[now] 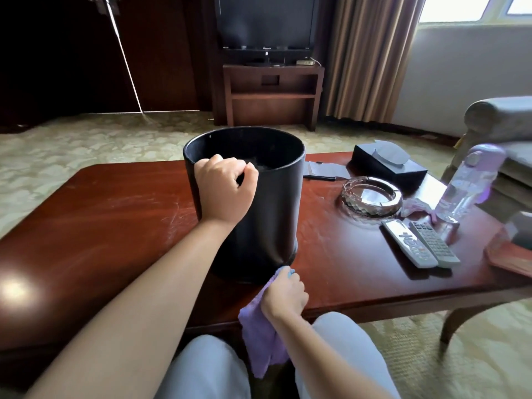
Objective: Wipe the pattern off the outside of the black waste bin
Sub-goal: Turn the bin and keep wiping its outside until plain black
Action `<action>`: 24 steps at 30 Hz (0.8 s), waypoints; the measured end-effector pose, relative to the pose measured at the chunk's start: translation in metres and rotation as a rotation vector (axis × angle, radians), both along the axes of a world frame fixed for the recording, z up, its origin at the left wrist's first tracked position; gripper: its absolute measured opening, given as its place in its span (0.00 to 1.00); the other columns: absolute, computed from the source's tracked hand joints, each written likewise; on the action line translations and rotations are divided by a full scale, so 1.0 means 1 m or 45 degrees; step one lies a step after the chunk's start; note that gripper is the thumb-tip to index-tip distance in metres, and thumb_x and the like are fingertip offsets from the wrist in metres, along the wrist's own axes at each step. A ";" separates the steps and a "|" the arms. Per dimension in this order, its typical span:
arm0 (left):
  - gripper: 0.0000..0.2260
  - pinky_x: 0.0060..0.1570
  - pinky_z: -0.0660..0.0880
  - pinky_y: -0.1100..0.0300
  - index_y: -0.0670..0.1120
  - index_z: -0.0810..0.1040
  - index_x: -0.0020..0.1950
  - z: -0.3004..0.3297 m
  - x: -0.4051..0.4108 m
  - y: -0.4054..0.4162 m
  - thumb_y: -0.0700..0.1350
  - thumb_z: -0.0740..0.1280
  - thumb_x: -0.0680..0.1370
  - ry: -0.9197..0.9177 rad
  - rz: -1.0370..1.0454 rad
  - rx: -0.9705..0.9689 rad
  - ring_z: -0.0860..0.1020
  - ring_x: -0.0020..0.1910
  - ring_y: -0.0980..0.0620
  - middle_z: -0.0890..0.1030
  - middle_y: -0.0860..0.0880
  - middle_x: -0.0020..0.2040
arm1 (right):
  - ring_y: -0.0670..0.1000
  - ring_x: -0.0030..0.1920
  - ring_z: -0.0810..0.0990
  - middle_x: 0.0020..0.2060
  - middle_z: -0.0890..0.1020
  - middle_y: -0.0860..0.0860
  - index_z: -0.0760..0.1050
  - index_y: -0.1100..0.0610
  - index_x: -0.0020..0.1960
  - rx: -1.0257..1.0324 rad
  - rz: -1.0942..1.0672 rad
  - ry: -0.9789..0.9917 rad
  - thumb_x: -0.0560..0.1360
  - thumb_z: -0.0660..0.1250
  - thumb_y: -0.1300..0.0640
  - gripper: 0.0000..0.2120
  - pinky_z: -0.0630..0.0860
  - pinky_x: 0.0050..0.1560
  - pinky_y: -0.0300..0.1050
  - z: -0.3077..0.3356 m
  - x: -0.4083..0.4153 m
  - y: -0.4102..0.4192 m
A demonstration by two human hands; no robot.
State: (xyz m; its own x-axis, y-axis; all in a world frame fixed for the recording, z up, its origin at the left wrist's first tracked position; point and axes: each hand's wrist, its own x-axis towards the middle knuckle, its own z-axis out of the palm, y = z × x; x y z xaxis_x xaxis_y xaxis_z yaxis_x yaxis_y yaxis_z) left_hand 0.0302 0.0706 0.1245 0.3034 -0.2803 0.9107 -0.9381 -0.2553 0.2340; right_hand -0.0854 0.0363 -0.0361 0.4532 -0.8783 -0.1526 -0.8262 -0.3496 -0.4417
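Both hands are at work in the head view. The left hand (226, 185) hooks its curled fingers over the near rim of the black waste bin (270, 214), thumb outside the wall, probably to brace the bin so it neither slides nor tips under rubbing. The right hand (283, 293) grips a purple cloth (260, 335), fingers closed around a bunched part pushed against the bin's lower outer wall, close to the base; the loose end hangs down past the surface's (100, 226) near edge, over the person's lap. The bin stands upright on the surface, between the two hands and just ahead of the right one. No pattern shows on the dark wall from here, so I cannot tell how much remains. Well to the right of the right hand lie two remote controls (420, 244), a glass ashtray (371, 197) and a clear bottle (466, 185), apart from the wiping.
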 end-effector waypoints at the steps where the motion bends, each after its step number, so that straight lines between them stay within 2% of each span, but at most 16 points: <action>1: 0.17 0.37 0.56 0.58 0.48 0.56 0.25 0.001 -0.001 0.001 0.45 0.58 0.73 0.014 -0.017 0.022 0.62 0.26 0.50 0.54 0.56 0.22 | 0.56 0.60 0.71 0.60 0.72 0.54 0.65 0.55 0.64 0.034 -0.002 -0.027 0.79 0.51 0.59 0.15 0.66 0.58 0.49 0.001 -0.002 -0.001; 4: 0.16 0.34 0.54 0.59 0.52 0.51 0.26 0.006 0.000 0.008 0.45 0.56 0.70 0.045 -0.076 0.074 0.58 0.24 0.53 0.52 0.56 0.21 | 0.57 0.62 0.71 0.61 0.72 0.54 0.68 0.55 0.62 0.215 -0.085 -0.142 0.78 0.52 0.58 0.13 0.66 0.59 0.48 0.007 -0.008 -0.017; 8: 0.15 0.34 0.58 0.61 0.54 0.49 0.27 0.011 0.008 0.024 0.46 0.54 0.69 0.105 -0.191 0.084 0.59 0.25 0.59 0.53 0.56 0.20 | 0.58 0.60 0.74 0.59 0.75 0.59 0.71 0.60 0.56 0.411 -0.166 -0.399 0.77 0.53 0.62 0.12 0.68 0.58 0.47 0.014 -0.011 -0.029; 11: 0.15 0.35 0.59 0.60 0.54 0.50 0.26 0.014 0.010 0.034 0.47 0.53 0.70 0.108 -0.182 0.114 0.60 0.25 0.57 0.54 0.56 0.20 | 0.56 0.52 0.76 0.52 0.79 0.57 0.71 0.56 0.46 0.457 -0.221 -0.562 0.78 0.53 0.62 0.09 0.68 0.50 0.43 0.013 -0.014 -0.029; 13: 0.17 0.39 0.62 0.56 0.52 0.53 0.26 0.014 0.003 0.031 0.47 0.54 0.73 0.055 -0.063 0.129 0.62 0.25 0.52 0.57 0.56 0.21 | 0.53 0.45 0.73 0.43 0.78 0.55 0.69 0.55 0.39 0.470 -0.250 -0.668 0.78 0.54 0.61 0.11 0.64 0.44 0.40 0.014 -0.015 -0.029; 15: 0.18 0.42 0.62 0.54 0.50 0.57 0.27 0.012 -0.011 0.018 0.48 0.56 0.76 0.020 0.037 0.097 0.67 0.26 0.48 0.61 0.56 0.23 | 0.53 0.42 0.71 0.38 0.75 0.54 0.65 0.55 0.33 0.440 -0.279 -0.740 0.78 0.55 0.62 0.15 0.63 0.41 0.40 0.019 -0.013 -0.027; 17: 0.18 0.40 0.59 0.54 0.50 0.59 0.27 0.012 -0.025 0.004 0.49 0.56 0.76 0.073 0.110 0.040 0.71 0.27 0.45 0.66 0.52 0.23 | 0.55 0.42 0.72 0.39 0.77 0.56 0.66 0.56 0.34 0.368 -0.288 -0.807 0.78 0.55 0.62 0.14 0.63 0.42 0.42 0.029 -0.008 -0.025; 20: 0.18 0.40 0.59 0.54 0.50 0.59 0.26 0.008 -0.033 -0.005 0.50 0.57 0.76 0.116 0.198 0.025 0.73 0.28 0.44 0.72 0.49 0.22 | 0.59 0.47 0.75 0.44 0.78 0.61 0.71 0.60 0.41 0.099 -0.247 -0.972 0.78 0.55 0.62 0.09 0.61 0.42 0.44 0.063 -0.002 -0.026; 22: 0.18 0.40 0.62 0.54 0.50 0.58 0.26 0.006 -0.031 -0.004 0.50 0.58 0.75 0.115 0.195 0.026 0.73 0.28 0.44 0.72 0.48 0.22 | 0.55 0.47 0.73 0.45 0.77 0.57 0.74 0.61 0.49 -0.042 -0.160 -1.196 0.79 0.56 0.62 0.09 0.60 0.42 0.40 0.092 -0.003 -0.028; 24: 0.18 0.40 0.63 0.54 0.50 0.57 0.25 0.007 -0.031 -0.003 0.50 0.58 0.73 0.114 0.172 0.023 0.72 0.27 0.45 0.71 0.48 0.21 | 0.48 0.47 0.70 0.46 0.75 0.51 0.75 0.59 0.56 -0.053 -0.124 -1.369 0.80 0.56 0.61 0.11 0.61 0.44 0.35 0.108 -0.001 -0.030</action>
